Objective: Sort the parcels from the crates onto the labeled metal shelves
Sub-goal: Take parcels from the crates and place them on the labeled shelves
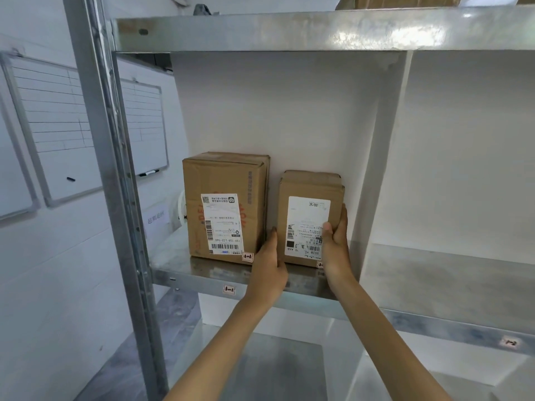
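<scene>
A small upright brown cardboard parcel point(310, 185) stands on the grey metal shelf point(199, 274), whose lip carries a 1-1 tag point(229, 290). It is just beside a larger brown cardboard box point(223, 180). Both hands have their grip clamped on the parcel. The left hand point(267, 270) takes its left edge, fingers hidden in the gap between the boxes. The right hand point(337, 250) wraps its right edge, thumb on the label. The parcel sits near the shelf's front lip and may tip forward if released there. Pulling the left fingers out could drag either box.

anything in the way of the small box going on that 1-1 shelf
Nothing visible. The small parcel already stands on the shelf, held by the left hand and right hand, beside the large parcel with a gap between.
</scene>
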